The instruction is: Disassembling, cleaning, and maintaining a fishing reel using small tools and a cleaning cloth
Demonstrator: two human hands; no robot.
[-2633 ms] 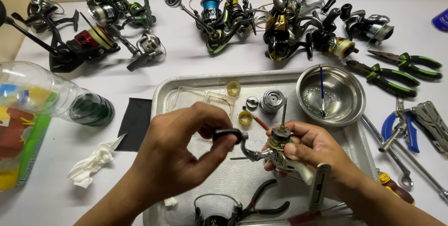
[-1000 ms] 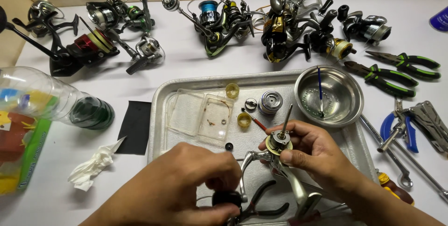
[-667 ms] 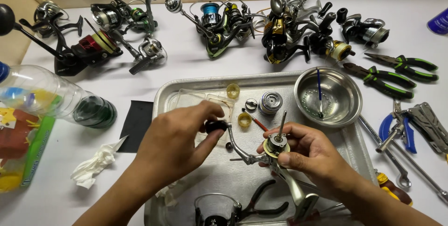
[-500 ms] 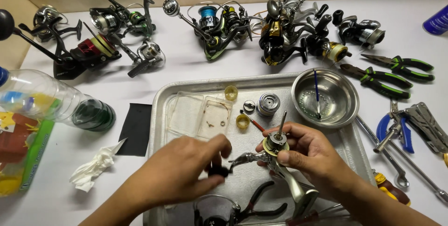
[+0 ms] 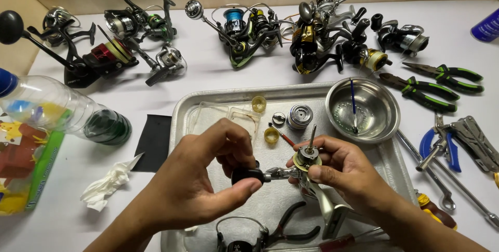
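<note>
White tabletop runs out to a pale wooden wall, and a metal tray (image 5: 179,122) sits on it right below me. Over the tray my right hand (image 5: 345,171) is closed around the body of a stripped fishing reel (image 5: 306,171), its bare shaft pointing up and its foot angled down toward the tray. My left hand (image 5: 202,179) pinches the black handle knob (image 5: 247,175) between thumb and fingers, level with the reel's side; the crank arm between knob and reel is half hidden by my fingers, so I cannot quite tell how it joins.

On the tray lie a clear plastic box (image 5: 228,119), two yellow caps (image 5: 259,104), a small silver spool (image 5: 300,115) and a steel bowl (image 5: 382,109) with a blue-handled tool leaning in it. Black pliers (image 5: 291,228) lie at the near edge.

Along the wall stand many complete reels (image 5: 244,28) (a tangled row of them). To my right lie green-handled pliers (image 5: 442,75), blue-handled pliers (image 5: 439,145) and a wrench (image 5: 468,200). To my left are a plastic bottle (image 5: 57,111), a black cloth (image 5: 153,140) and a crumpled tissue (image 5: 106,187).
</note>
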